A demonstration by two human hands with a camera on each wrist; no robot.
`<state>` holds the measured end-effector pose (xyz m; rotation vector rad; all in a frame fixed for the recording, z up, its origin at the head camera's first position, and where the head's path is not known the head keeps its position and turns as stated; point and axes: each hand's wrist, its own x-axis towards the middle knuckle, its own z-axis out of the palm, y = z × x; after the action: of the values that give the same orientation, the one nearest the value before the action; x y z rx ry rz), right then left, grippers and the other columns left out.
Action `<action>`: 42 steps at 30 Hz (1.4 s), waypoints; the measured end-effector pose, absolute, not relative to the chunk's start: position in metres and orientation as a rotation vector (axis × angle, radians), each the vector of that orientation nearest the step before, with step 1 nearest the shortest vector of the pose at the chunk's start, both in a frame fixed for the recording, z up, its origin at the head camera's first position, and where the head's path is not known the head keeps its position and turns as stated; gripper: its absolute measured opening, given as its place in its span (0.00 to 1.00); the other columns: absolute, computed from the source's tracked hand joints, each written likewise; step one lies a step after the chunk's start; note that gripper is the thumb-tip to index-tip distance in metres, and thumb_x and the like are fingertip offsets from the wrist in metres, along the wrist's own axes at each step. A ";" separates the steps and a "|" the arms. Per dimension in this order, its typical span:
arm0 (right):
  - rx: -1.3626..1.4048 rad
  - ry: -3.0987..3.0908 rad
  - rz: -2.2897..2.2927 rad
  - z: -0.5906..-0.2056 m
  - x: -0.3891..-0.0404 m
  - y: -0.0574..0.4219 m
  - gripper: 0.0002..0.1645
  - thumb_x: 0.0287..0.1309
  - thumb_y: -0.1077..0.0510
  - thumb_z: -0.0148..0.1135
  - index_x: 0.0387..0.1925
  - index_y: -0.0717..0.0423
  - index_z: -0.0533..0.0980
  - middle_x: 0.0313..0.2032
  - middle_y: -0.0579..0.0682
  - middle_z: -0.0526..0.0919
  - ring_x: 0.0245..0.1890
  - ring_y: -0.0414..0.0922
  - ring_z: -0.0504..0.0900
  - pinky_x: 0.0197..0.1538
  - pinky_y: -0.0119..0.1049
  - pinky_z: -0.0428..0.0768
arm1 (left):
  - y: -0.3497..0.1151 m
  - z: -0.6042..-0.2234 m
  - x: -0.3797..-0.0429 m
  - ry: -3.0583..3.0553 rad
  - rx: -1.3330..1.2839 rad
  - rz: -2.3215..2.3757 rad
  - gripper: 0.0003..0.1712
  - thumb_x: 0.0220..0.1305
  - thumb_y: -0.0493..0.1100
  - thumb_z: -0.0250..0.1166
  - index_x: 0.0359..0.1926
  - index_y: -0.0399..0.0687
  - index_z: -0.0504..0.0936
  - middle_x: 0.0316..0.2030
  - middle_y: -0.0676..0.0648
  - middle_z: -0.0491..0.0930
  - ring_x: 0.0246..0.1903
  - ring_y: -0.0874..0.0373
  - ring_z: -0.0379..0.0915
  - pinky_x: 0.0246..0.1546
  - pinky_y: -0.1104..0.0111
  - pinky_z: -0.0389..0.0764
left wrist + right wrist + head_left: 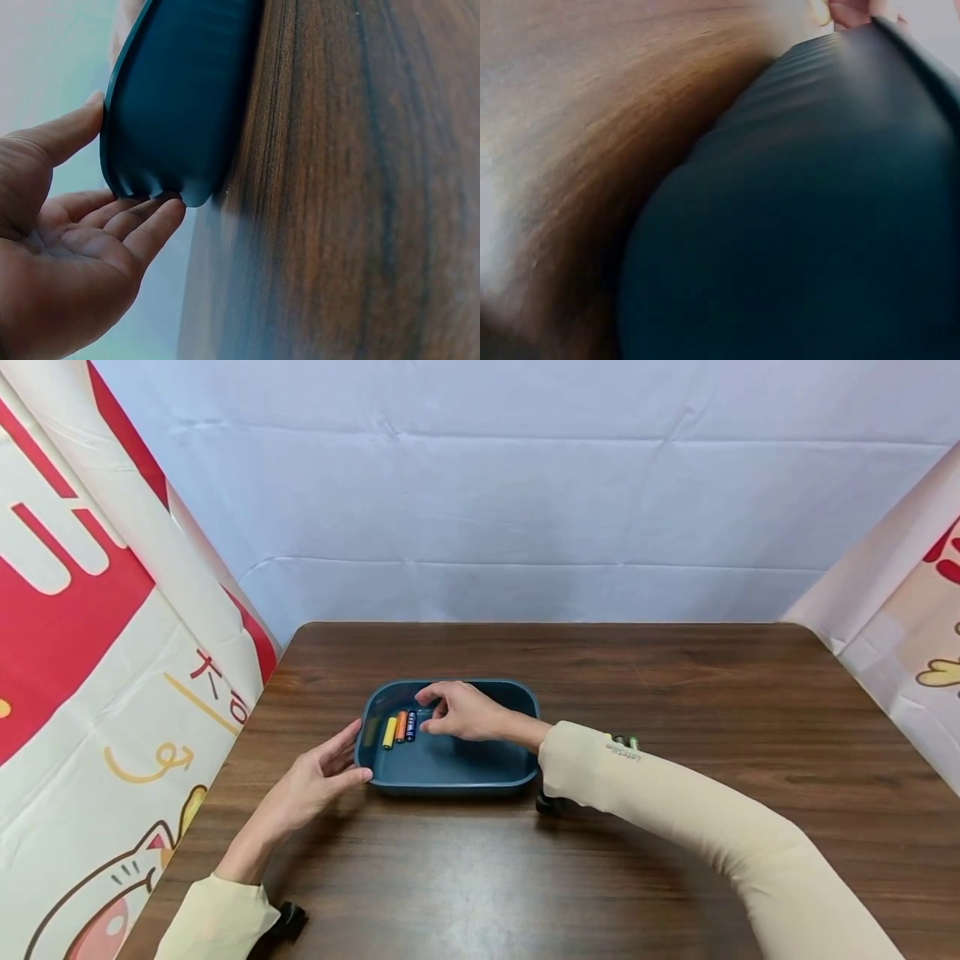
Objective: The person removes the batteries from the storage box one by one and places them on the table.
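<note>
A dark blue tray point(457, 777) sits on the wooden table. Inside its left part lie three batteries side by side: a yellow battery point(389, 732), an orange battery point(401, 727) and a dark blue battery point(411, 726). My right hand point(467, 711) is over the tray, just right of the dark blue battery, thumb and forefinger apart with a gap between them. At the tray's left end is my left hand point(318, 777). Its thumb touches the rim and its extended fingers rest against the outer wall point(176, 97), as the left wrist view shows.
Partly hidden behind the right sleeve point(675, 785), several more battery ends point(633, 742) show on the table point(712, 693), right of the tray. A pale cloth point(480, 527) hangs behind the table, and a printed cloth point(75, 693) is at the left.
</note>
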<state>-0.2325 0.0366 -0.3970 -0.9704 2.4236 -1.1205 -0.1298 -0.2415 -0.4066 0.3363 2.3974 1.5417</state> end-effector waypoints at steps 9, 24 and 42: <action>-0.907 2.504 -1.003 -0.404 -0.231 0.021 0.34 0.66 0.60 0.70 0.69 0.66 0.71 0.60 0.59 0.79 0.41 0.43 0.82 0.42 0.30 0.82 | -0.241 -0.404 -0.131 2.396 0.359 1.543 0.47 0.72 0.40 0.68 0.82 0.45 0.52 0.76 0.33 0.60 0.71 0.37 0.65 0.63 0.57 0.73; -0.893 2.544 -0.892 -0.416 -0.231 0.008 0.35 0.65 0.55 0.72 0.68 0.64 0.72 0.59 0.57 0.79 0.43 0.43 0.80 0.46 0.32 0.81 | -0.240 -0.408 -0.129 2.360 0.365 1.582 0.46 0.73 0.38 0.66 0.82 0.41 0.51 0.76 0.32 0.59 0.70 0.37 0.66 0.61 0.61 0.76; -0.909 2.632 -0.841 -0.421 -0.230 0.000 0.32 0.62 0.53 0.76 0.63 0.63 0.78 0.55 0.55 0.81 0.51 0.44 0.79 0.54 0.34 0.81 | -0.241 -0.409 -0.130 2.353 0.351 1.585 0.46 0.72 0.40 0.67 0.82 0.42 0.51 0.76 0.32 0.58 0.71 0.37 0.64 0.62 0.60 0.76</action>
<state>-0.2297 0.0001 -0.4206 -0.9091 2.6323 -0.8408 -0.1302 -0.2405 -0.4092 0.3512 2.3535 1.5853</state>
